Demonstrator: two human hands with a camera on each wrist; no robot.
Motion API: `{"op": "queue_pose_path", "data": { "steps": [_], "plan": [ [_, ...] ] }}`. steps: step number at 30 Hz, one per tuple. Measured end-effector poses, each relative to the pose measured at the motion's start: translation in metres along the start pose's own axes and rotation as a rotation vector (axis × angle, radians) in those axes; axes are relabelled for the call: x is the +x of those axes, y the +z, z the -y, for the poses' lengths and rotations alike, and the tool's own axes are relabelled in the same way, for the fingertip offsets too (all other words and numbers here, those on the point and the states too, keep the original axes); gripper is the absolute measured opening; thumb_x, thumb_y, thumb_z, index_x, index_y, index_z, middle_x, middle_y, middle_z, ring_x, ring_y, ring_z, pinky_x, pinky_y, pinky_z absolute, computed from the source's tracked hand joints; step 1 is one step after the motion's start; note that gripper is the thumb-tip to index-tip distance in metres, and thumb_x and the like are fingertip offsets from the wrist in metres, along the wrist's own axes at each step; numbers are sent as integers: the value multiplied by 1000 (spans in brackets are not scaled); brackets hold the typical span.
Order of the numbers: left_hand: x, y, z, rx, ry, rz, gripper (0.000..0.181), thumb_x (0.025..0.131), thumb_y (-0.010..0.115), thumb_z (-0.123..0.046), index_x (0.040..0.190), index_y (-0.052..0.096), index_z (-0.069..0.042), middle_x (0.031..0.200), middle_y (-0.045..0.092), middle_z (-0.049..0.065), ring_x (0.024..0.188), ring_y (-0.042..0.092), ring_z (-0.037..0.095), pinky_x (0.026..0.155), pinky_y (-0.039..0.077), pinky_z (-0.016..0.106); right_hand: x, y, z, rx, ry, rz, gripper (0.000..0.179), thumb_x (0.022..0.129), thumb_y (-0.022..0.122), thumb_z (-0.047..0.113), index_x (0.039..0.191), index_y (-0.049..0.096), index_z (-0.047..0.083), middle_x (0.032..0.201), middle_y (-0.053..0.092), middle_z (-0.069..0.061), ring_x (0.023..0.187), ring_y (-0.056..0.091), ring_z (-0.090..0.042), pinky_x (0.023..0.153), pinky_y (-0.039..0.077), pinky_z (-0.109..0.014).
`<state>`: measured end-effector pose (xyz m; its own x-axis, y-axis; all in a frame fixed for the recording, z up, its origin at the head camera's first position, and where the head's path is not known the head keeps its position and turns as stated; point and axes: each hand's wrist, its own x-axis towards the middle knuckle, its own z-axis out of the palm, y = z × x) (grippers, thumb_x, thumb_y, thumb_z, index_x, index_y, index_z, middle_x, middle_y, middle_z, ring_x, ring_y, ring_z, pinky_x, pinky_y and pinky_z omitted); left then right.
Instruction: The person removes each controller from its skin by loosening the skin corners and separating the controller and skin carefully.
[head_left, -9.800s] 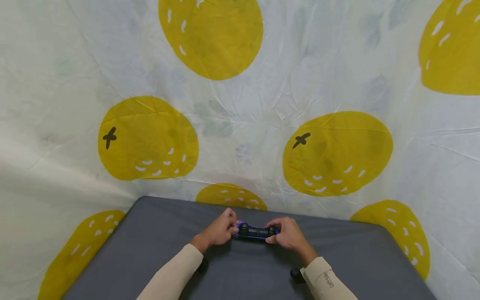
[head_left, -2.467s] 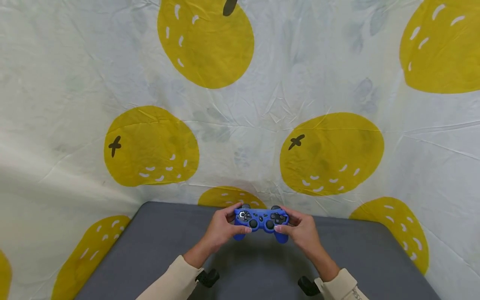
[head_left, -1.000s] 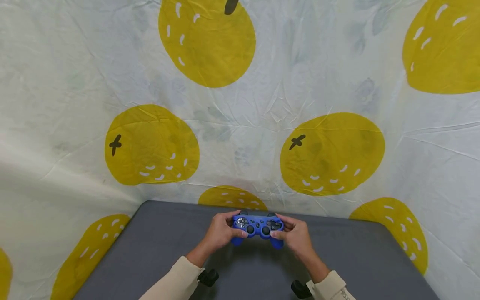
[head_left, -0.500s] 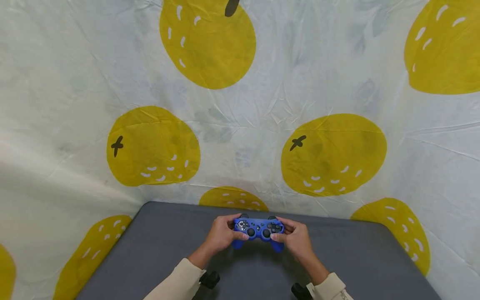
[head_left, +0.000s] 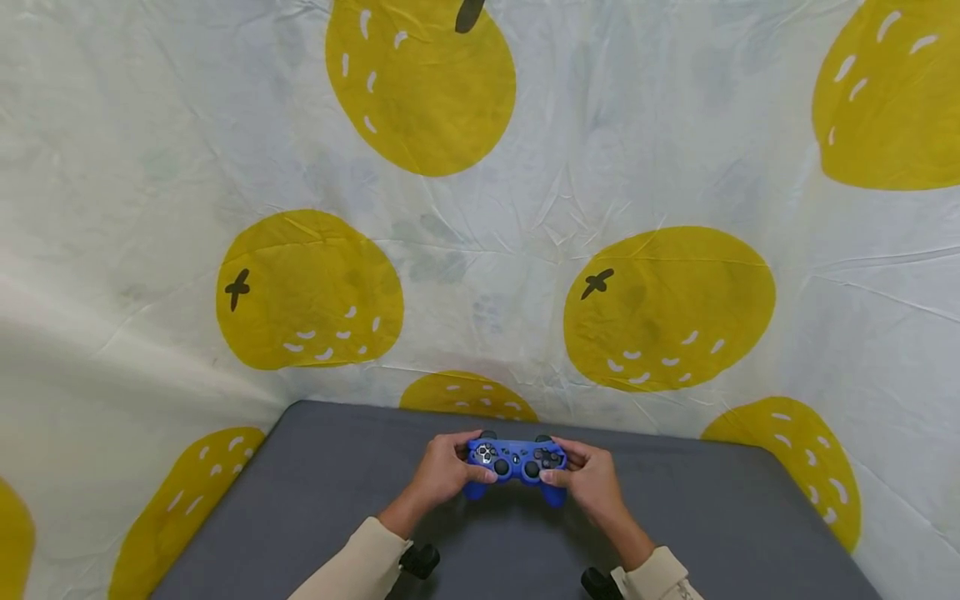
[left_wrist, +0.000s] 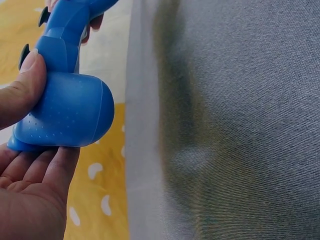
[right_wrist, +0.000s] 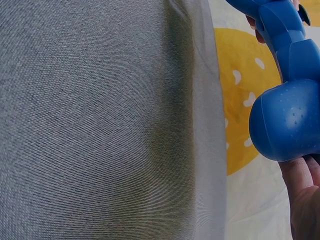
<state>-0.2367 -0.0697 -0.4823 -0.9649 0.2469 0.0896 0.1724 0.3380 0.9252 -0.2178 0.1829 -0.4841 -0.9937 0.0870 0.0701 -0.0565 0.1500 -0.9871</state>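
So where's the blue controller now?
In the head view, the controller is low near the middle, held between left hand and right hand over the grey table.

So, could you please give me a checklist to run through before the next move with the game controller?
1. Left hand holding the blue game controller: ok.
2. Right hand holding its other side: ok.
3. Thumbsticks facing the head camera: ok.
4. Held clear of the gray table: ok.
5. Shoulder buttons unpressed: cannot tell.
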Motion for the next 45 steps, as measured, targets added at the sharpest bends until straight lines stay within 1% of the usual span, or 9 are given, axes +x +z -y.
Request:
{"op": "queue_pose_path", "data": {
  "steps": [15,22,24,29,34,38,40,43,45],
  "plan": [
    [4,5,9,17,-15,1,77,76,94,-18,143,62,1,121,76,19,98,74,21,84,62,38,2,1,-8,-24,16,-16,60,72,86,-15,129,68,-11,125,69,-34,108,75,-36,77,63,-27],
    [7,10,18,54,-31,-4,74,74,95,-18,139,65,1,120,77,19,100,73,22,86,62,42,4,3,-18,-42,25,-23,59,71,87,-15,126,69,-12,127,68,-34,116,71,-40,80,62,-26],
    [8,11,22,71,-22,-4,73,74,95,-18,139,66,1,120,77,18,100,74,23,87,62,43,6,3,-24,-71,28,-36,58,70,89,-13,125,71,-11,127,69,-32,115,72,-39,81,62,-26],
    [9,11,29,138,-3,-5,71,74,96,-20,136,68,1,121,77,18,104,73,26,93,60,48,6,3,-35,-210,42,-50,56,68,95,-2,121,76,-4,122,74,-26,102,76,-29,77,62,-28],
    [12,8,33,137,-11,-2,68,75,95,-18,135,69,0,124,75,19,110,73,31,94,59,49,10,7,-36,-309,-6,-47,53,67,97,5,116,78,-3,113,78,-22,93,74,-24,77,61,-32],
    [15,7,35,116,-66,-4,66,76,94,-18,136,69,-3,127,74,19,115,71,33,95,59,48,14,8,-35,-352,-48,-7,52,69,96,7,116,77,-3,111,78,-21,94,74,-26,82,62,-38],
    [16,7,36,106,-89,-4,66,76,94,-18,136,69,-4,129,74,19,118,70,34,97,59,48,17,6,-37,-340,-58,20,52,71,95,4,118,75,-3,112,77,-21,97,74,-27,85,62,-40],
    [16,9,36,89,-116,-2,65,76,94,-18,135,70,-6,129,73,18,120,69,34,98,58,48,21,2,-40,-300,-67,75,52,71,93,0,118,71,-3,115,74,-20,102,71,-26,88,61,-37],
    [16,11,37,81,-114,-2,65,75,95,-17,134,70,-4,127,74,19,117,71,33,97,58,47,25,-2,-41,-297,-100,125,50,72,93,0,115,68,-2,113,73,-18,100,67,-21,85,58,-33]
  ]
}}
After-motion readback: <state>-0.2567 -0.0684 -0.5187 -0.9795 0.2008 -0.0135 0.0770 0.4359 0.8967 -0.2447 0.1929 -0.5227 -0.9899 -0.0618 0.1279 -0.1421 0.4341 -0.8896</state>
